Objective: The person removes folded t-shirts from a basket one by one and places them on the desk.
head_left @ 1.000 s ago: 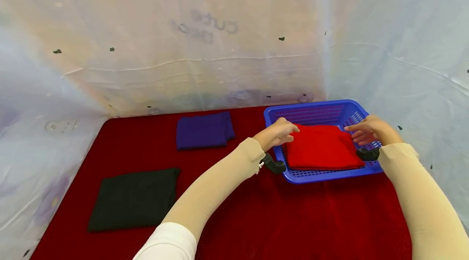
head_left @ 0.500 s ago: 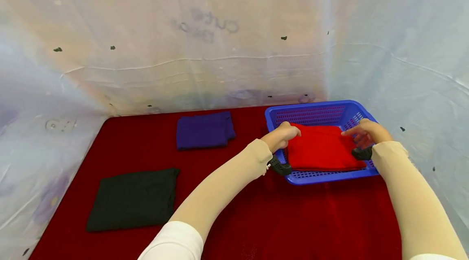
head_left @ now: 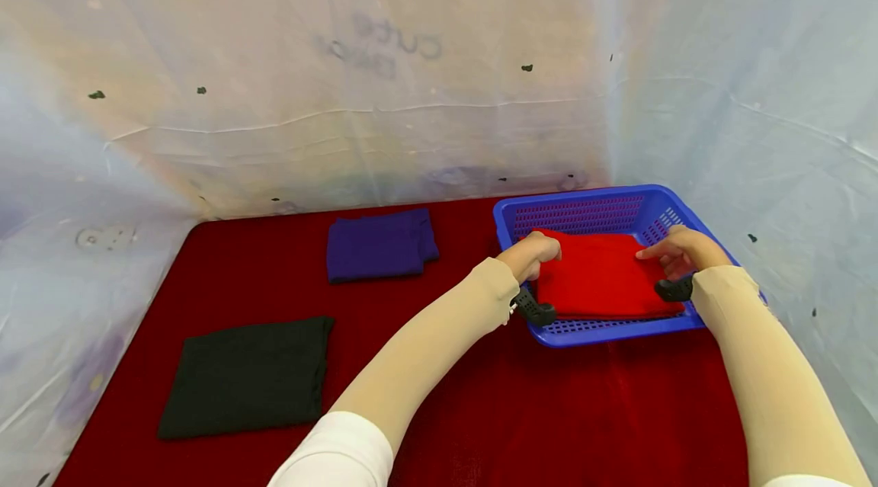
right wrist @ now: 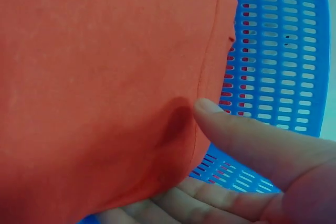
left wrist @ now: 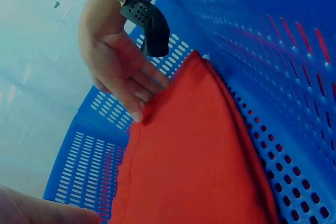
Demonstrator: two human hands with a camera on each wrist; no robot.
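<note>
A folded red cloth (head_left: 604, 273) lies in a blue slotted basket (head_left: 583, 196) at the right of the red table cover. My left hand (head_left: 538, 252) curls over the cloth's left edge, inside the basket's left wall. My right hand (head_left: 675, 251) holds the right edge. In the right wrist view its thumb (right wrist: 252, 140) presses on top of the cloth (right wrist: 94, 77) with fingers underneath. The left wrist view shows the right hand (left wrist: 113, 61) at the cloth's (left wrist: 194, 156) corner, against the basket wall (left wrist: 294, 77).
A folded purple cloth (head_left: 380, 245) lies at the back middle of the table. A folded black cloth (head_left: 243, 376) lies at the front left. Pale plastic sheeting (head_left: 384, 91) walls in the back and both sides.
Both hands have sunk a little and drawn in at the red cloth's edges, and the cloth now lies lower in the basket. The purple and black cloths have not moved.
</note>
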